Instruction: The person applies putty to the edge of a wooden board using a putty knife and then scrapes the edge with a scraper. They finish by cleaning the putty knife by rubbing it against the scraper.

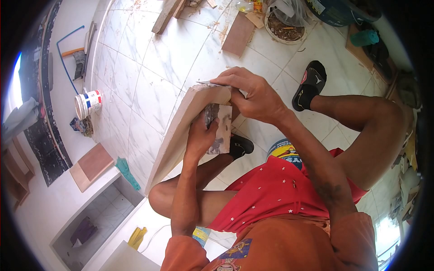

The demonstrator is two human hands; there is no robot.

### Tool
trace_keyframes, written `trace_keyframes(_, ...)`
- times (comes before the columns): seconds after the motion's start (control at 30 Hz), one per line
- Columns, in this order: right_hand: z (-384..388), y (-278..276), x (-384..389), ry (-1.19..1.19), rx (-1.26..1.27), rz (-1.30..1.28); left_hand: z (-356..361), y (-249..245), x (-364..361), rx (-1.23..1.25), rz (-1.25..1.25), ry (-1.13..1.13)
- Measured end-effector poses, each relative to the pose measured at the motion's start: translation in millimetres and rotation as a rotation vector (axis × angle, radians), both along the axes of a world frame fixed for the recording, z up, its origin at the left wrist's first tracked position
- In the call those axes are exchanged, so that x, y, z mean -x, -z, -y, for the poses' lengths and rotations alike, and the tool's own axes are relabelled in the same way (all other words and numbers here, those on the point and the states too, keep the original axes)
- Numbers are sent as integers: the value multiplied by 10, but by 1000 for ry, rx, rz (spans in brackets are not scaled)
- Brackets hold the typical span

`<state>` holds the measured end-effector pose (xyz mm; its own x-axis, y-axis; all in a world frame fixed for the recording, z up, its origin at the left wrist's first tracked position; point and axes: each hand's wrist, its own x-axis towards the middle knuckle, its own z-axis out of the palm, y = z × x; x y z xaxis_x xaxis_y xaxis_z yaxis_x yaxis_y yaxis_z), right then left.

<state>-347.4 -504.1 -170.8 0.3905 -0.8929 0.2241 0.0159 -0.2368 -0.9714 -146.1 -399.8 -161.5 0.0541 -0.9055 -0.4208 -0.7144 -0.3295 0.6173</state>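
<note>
A long pale board [174, 131] with a coated edge slants from my knee up to my hands. My left hand [201, 133] is closed round the dark handle of a flat, stained plate [222, 131], in front of the board's inner face. At the board's upper end, my right hand [255, 95] pinches a thin scraper blade [209, 84] lying along the top edge. The blade is seen nearly edge-on, and the fingers hide part of it.
A white bucket [88, 104] stands at left, near a brown panel [92, 166] on a white ledge. Wood pieces [167, 16], a brown board [238, 34] and a round debris container [285, 28] are ahead. A paint bucket [285, 152] is between my legs.
</note>
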Motion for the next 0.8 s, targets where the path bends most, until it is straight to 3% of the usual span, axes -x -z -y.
trace_keyframes(0.3, -43, -250, 312, -110, 52, -144, -11, 64, -31, 21, -38, -18)
trace_keyframes(0.5, 15, -587, 199, -17, 451, -323, -54, 213, -101, 107, 8, 19)
trace_keyframes(0.8, -77, -480, -23, 25, 632, -394, -81, 204, -88, 136, 63, -16)
